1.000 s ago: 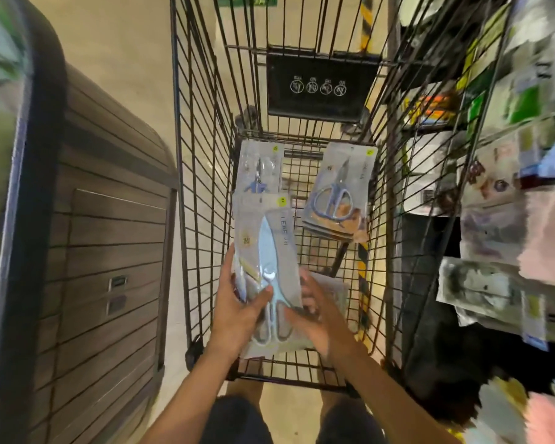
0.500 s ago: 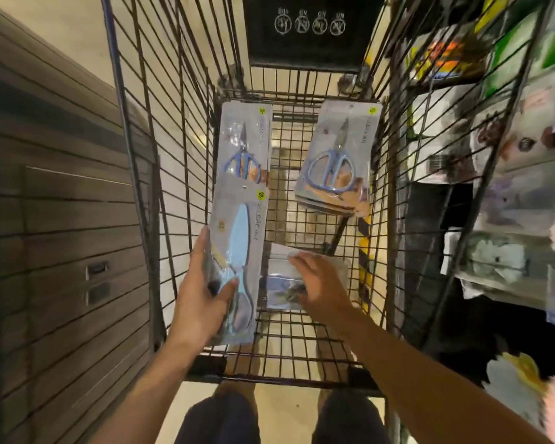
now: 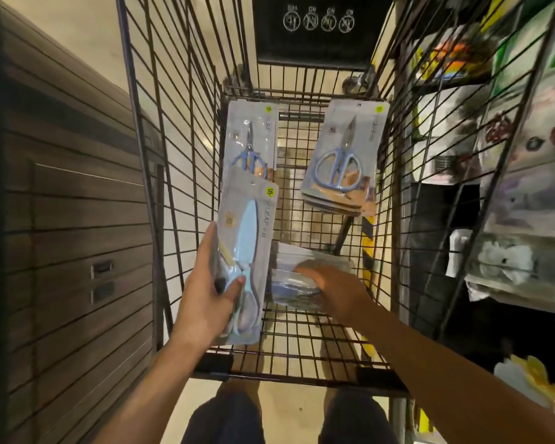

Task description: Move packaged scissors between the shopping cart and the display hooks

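I look down into a black wire shopping cart [image 3: 141, 161]. My left hand [image 3: 205, 293] grips a long pack of light-blue sheathed scissors [image 3: 249, 238], held upright over the cart's left side. My right hand [image 3: 337, 290] lies flat on a small stack of packs [image 3: 289, 283] on the cart floor, fingers spread and blurred; no grip on them is visible. A pack of slim blue-handled scissors [image 3: 252, 139] leans at the far left. A stack of wide-handled scissors packs [image 3: 343, 161] rests at the far right.
A brown slatted cabinet [image 3: 71, 235] stands close on the left. Display shelves and hooks with packaged goods [image 3: 519, 187] fill the right side beyond the cart wall. A black sign plate [image 3: 318, 27] hangs at the cart's far end. My legs show below the cart.
My right hand let go of the long pack and dropped onto the packs on the cart floor. My left hand carried the long pack to the left. The view tilted closer to the cart.
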Tool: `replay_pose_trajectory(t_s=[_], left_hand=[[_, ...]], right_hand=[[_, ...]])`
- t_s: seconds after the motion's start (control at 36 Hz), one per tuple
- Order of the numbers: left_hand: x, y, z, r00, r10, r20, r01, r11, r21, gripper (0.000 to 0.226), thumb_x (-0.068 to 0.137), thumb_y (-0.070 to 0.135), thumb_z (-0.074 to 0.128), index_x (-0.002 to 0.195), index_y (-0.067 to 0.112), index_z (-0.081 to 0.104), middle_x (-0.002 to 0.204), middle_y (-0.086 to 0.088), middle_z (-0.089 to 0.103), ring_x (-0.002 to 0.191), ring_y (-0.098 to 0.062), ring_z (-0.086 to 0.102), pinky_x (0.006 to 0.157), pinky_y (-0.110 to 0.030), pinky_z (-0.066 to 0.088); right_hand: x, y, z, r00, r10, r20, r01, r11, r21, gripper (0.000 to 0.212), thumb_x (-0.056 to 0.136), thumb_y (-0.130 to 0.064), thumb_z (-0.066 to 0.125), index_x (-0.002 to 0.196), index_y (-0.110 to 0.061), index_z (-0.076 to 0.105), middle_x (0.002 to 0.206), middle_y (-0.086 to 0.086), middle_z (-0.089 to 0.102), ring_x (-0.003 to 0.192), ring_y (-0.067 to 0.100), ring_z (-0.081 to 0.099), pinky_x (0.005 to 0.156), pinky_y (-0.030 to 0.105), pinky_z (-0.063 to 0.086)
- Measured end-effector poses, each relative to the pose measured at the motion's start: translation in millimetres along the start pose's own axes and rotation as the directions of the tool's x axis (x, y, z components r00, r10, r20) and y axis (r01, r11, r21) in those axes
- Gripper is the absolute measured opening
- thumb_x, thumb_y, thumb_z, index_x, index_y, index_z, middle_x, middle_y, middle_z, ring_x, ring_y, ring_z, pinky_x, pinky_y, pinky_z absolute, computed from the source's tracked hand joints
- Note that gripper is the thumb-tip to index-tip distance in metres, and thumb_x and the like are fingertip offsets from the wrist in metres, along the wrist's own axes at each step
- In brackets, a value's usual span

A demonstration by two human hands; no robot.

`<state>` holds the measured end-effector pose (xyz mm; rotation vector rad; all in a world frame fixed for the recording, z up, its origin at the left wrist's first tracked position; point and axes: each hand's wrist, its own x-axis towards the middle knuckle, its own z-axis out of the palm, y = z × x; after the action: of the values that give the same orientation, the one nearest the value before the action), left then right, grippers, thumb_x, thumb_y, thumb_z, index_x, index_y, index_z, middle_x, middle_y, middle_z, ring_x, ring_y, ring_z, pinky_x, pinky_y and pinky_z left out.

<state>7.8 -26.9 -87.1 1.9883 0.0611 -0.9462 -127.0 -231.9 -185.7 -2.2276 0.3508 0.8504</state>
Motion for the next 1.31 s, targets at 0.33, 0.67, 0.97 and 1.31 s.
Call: replay_pose_trajectory(t_s=[0.33,0.67,0.97,1.31], left_hand=[[-55.2,104.7,-42.0,0.979,0.205,0.008,-0.205,0.979,-0.004,0.095,0.089,0.0,0.069,0.153,0.049,0.02,0.132,0.044,0.039,0.114,0.029,0.044,0.085,0.002,0.043],[-131.8,175.0,-106.3,0.876,0.472,0.101,-0.471,0.881,-0.033,0.086,0.089,0.011,0.073,0.153,0.04,0.023,0.149,0.041,0.033,0.14,0.012,0.033,0.115,-0.017,0.031],[-177.3,188.9,-114.4,0.8,0.511,0.316,-0.554,0.831,0.059,0.096,0.086,0.01,0.076,0.155,0.042,0.02,0.154,0.013,0.04,0.136,-0.007,0.046,0.109,-0.022,0.041],[-300.8,143.6,-87.9,0.678,0.637,0.366,-0.714,0.69,0.12,0.093,0.083,0.023,0.079,0.153,0.047,0.021,0.159,0.009,0.035,0.144,-0.016,0.039,0.115,-0.048,0.038]], right_hand=[[-72.5,-52.0,-66.0,0.948,0.168,-0.271,-0.008,0.863,0.506,0.079,0.085,-0.038,0.077,0.152,-0.042,0.036,0.135,-0.014,0.061,0.117,0.01,0.064,0.095,0.033,0.055],[-203.1,-174.1,-116.1,0.718,0.387,-0.578,0.268,0.614,0.743,0.071,0.084,0.0,0.077,0.139,-0.035,0.047,0.142,-0.021,0.049,0.121,-0.016,0.052,0.09,0.006,0.045],[-314.8,-211.7,-72.9,0.532,0.479,-0.698,0.401,0.583,0.706,0.072,0.085,0.014,0.067,0.144,-0.022,0.045,0.146,-0.006,0.054,0.127,0.006,0.059,0.093,0.019,0.053],[-453.1,-218.3,33.5,0.258,0.607,-0.752,0.487,0.59,0.644,0.073,0.086,-0.023,0.078,0.144,-0.05,0.042,0.144,-0.022,0.053,0.13,0.004,0.055,0.104,0.038,0.051]])
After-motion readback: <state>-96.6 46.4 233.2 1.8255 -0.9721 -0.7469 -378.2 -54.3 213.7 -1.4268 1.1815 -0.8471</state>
